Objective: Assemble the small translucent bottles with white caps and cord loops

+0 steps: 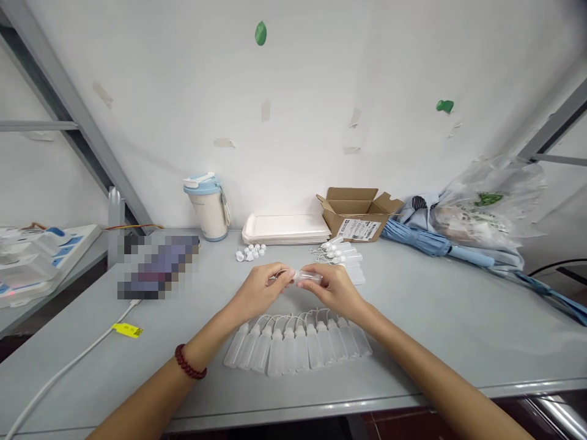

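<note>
Over the middle of the grey table, my right hand (334,286) grips the body of a small clear bottle (310,277), which lies nearly level. My left hand (265,286) pinches the white cap end of that bottle, so the two hands meet at its neck. Nearer the front edge, several translucent bottles (288,351) with white caps and looped cords lie side by side in a fanned row. Behind my right hand is a smaller group of capped bottles (346,253). Several loose white caps (250,252) sit behind my left hand.
At the back stand a cup (208,211), a stack of white trays (287,228) and an open cardboard box (358,214). A blue umbrella (422,239) and a plastic bag (486,208) lie at the right. To the left are a blurred-out phone (162,269) and its cable (68,365).
</note>
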A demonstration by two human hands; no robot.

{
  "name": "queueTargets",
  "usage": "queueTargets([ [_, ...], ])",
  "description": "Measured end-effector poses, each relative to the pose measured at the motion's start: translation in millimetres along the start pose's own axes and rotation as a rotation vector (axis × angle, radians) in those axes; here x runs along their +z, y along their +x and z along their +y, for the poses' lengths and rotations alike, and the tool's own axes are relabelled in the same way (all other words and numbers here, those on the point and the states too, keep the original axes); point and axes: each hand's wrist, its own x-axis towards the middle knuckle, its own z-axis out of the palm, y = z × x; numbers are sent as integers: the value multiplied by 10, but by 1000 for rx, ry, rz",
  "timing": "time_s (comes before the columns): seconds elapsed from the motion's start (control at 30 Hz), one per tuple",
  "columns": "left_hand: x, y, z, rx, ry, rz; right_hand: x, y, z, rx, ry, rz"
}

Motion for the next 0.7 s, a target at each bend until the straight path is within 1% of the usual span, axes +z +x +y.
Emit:
queueTargets([
  [0.1,12,0,8,-52,-18,-29,4,0,-16,-52,-33,25],
  [0.2,9,-10,30,-32,-22,-43,-14,2,-52,-7,22,2],
  [0.27,10,-18,41,27,23,-13,-34,7,-76,63,77,-30],
  [0.4,35,-30,31,186,220,50,-57,21,-82,200,125,-91],
  [0.47,44,-31,21,202,269,61,-52,28,-59,226,126,-101],
  [0.5,45,-29,16,183,254,62,-46,30,-44,230,128,-104],
  [0.57,35,-21,9,101,165,36,-30,30,-15,231,135,-116],
  [0.7,-9,-6,7,-98,-62,-112,-8,16,11,197,125,-89],
])
